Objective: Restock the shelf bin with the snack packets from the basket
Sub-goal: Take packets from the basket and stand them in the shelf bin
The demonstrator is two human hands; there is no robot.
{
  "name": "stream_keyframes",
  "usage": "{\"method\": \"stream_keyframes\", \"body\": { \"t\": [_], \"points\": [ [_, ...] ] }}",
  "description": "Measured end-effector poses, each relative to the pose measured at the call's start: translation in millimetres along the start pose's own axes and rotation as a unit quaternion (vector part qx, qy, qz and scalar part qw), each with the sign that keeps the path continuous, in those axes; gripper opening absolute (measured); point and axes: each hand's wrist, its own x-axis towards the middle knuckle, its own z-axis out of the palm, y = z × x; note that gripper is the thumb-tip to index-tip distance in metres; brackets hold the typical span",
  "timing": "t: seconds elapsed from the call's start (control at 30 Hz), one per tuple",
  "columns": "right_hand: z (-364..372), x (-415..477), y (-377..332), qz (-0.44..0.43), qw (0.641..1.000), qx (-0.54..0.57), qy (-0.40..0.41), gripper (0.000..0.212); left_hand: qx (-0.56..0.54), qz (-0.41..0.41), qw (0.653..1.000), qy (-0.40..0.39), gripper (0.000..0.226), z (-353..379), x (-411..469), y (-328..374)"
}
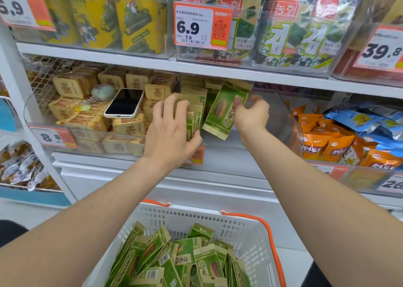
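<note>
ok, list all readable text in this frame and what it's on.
"6.9" and "7.5": middle price tag.
"6.9", first digit clipped: top-left price tag.
"39.8": right price tag.
"8.8": tag on the tan-packet bin.
"26", cut off: bottom-right tag.
"김": seaweed packs.
The green packet in the right hand: characters too blurred.
Tags' small print: unreadable.

Basket cropped at bottom, fingers of right hand blurred, orange label partly behind left hand

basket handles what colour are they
The basket handles are orange, against the white basket; head view shows it best.
</note>
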Motion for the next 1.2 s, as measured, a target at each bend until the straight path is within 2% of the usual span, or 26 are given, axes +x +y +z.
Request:
{"method": "stream_keyframes", "body": {
  "t": [0.1, 0.23, 0.33, 0.5, 0.6, 0.67, 0.77, 0.8, 0.83, 0.9, 0.93, 1.03, 1.2],
  "points": [
    [9.5, 6.7, 3.8, -0.036, 0.997, -0.061, -0.013, 0.022, -0.003, 0.014, 1.000, 0.022, 0.058, 3.4, 1.8, -2.5],
    [21.4, 11.7, 8.9, -0.024, 0.993, -0.101, -0.053, 0.036, 0.007, 0.019, 0.999, 0.035, 0.057, 10.7, 1.4, -3.4],
    [24.9, 15.9, 15.8, -0.030, 0.990, -0.118, -0.065, 0.030, 0.002, 0.008, 0.999, 0.043, 0.057, 16.7, 0.2, -3.5],
    [34.7, 17.5, 24.9, -0.022, 0.962, -0.243, -0.122, 0.031, 0.011, -0.005, 0.998, 0.059, 0.058, 22.1, -1.1, -0.4],
    [38.8, 19.5, 25.4, -0.014, 0.962, -0.241, -0.126, 0.029, 0.015, -0.007, 0.998, 0.065, 0.058, 24.0, -1.2, 0.2],
    [39.0, 20.4, 25.5, -0.008, 0.962, -0.235, -0.137, 0.036, 0.016, -0.007, 0.998, 0.067, 0.058, 25.3, -1.7, -0.1],
    [35.4, 18.2, 23.2, 0.000, 0.960, -0.246, -0.133, 0.070, 0.013, -0.006, 0.998, 0.067, 0.058, 25.9, -1.9, -0.9],
    [33.8, 17.4, 21.6, 0.002, 0.959, -0.251, -0.134, 0.071, 0.013, -0.007, 0.998, 0.067, 0.058, 25.8, -1.8, -1.3],
    [32.5, 16.9, 20.7, -0.001, 0.957, -0.255, -0.139, 0.064, 0.012, -0.007, 0.998, 0.066, 0.058, 25.6, -1.7, -1.6],
    [30.8, 14.1, 20.1, -0.009, 0.941, -0.284, -0.184, 0.041, 0.011, -0.007, 0.998, 0.063, 0.058, 25.4, -2.0, -1.7],
    [30.8, 12.0, 21.0, -0.012, 0.928, -0.295, -0.225, 0.037, 0.011, -0.006, 0.998, 0.060, 0.058, 25.2, -2.3, -1.8],
    [31.3, 6.5, 24.8, -0.007, 0.889, -0.300, -0.345, 0.047, 0.010, -0.004, 0.999, 0.052, 0.059, 24.5, -3.0, -3.0],
    [27.1, 12.7, 27.4, -0.029, 0.877, -0.308, -0.367, 0.064, 0.007, 0.003, 0.999, 0.042, 0.059, 22.3, -2.8, -3.9]
  ]
}}
